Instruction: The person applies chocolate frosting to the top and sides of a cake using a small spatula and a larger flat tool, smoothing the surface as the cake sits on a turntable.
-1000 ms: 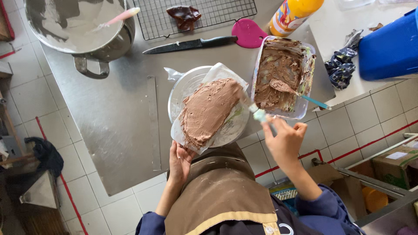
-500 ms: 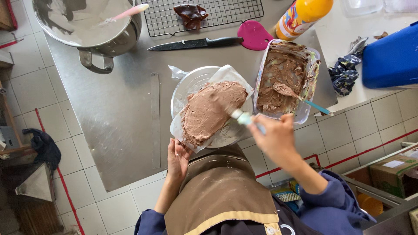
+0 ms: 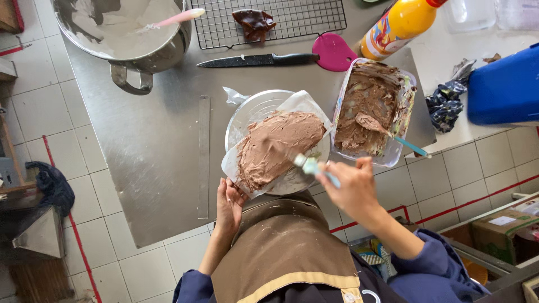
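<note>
A cake covered in brown chocolate frosting point(image 3: 278, 147) lies on white paper on a round clear turntable point(image 3: 255, 109) on the steel table. My right hand point(image 3: 351, 188) grips a light blue spatula point(image 3: 314, 167) whose end touches the cake's near right side. My left hand point(image 3: 229, 205) rests open against the near edge of the paper and turntable. Right of the cake stands a clear rectangular container of chocolate frosting point(image 3: 370, 112) with a blue-handled spoon point(image 3: 393, 137) lying in it.
A big steel pot point(image 3: 120, 33) with a pink spatula sits at the far left. A wire rack point(image 3: 269, 19), a black knife point(image 3: 258, 59), a pink scraper point(image 3: 334, 51) and a yellow bottle point(image 3: 396, 25) lie behind. A blue box point(image 3: 505, 84) stands right.
My right hand has moved left with the spatula from beside the frosting container to the cake's near right edge. My left hand has stayed at the turntable's near edge.
</note>
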